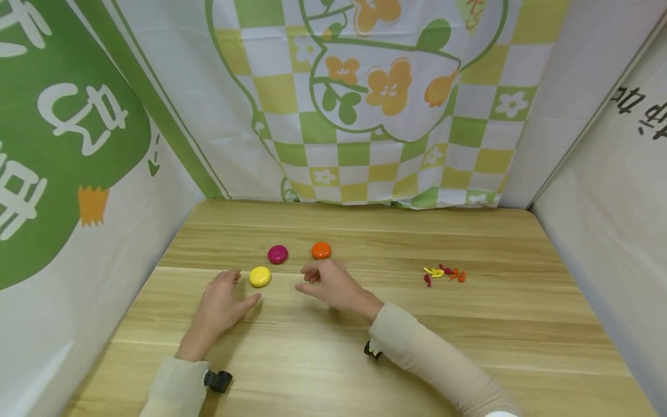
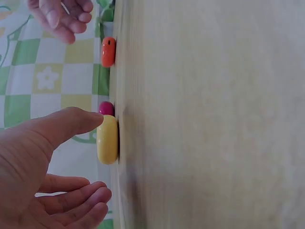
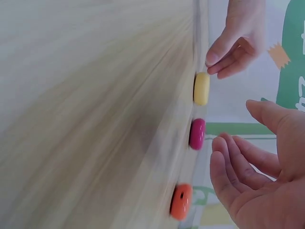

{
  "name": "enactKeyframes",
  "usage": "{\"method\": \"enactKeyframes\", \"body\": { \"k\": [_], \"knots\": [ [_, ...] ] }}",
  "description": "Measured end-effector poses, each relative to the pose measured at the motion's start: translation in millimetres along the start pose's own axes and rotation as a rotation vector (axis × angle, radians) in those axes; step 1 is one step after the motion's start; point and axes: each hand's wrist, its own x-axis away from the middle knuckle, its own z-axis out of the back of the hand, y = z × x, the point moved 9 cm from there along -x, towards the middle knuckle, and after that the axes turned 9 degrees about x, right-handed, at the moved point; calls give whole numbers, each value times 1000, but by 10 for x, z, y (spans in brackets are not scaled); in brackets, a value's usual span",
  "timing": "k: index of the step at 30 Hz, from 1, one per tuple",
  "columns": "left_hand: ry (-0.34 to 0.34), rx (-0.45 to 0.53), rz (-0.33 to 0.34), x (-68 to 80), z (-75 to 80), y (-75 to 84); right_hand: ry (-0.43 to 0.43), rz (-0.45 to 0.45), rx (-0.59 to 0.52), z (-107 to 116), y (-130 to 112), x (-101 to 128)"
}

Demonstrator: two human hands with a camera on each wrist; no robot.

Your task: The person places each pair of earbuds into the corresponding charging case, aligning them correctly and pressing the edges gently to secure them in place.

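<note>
Wooden desk [image 1: 469, 324] inside a patterned booth, three small discs near centre.
Left hand [image 1: 221, 304] loosely open beside yellow disc [image 1: 259, 277], gripping nothing; right hand [image 1: 333, 285] relaxed, empty, near orange disc [image 1: 321, 250]. Reaching stage; closing fingers around a disc probably next.

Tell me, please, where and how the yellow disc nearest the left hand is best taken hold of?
Probably by its rounded rim, pinched across its width from above. The yellow disc lies flat on the wooden table, low and domed, so only its edges offer purchase. The left hand is beside it, thumb close to its near edge; the magenta disc behind stands clear enough for fingers.
</note>
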Motion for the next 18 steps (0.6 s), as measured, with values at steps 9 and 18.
{"method": "enactKeyframes", "body": {
  "k": [9,18],
  "knots": [
    [-54,54,47,-159,-101,-161,-17,-71,-35,-326,-132,-443],
    [-68,90,37,-286,-155,-144,-26,-172,17,-554,-118,-668]
  ]
}}
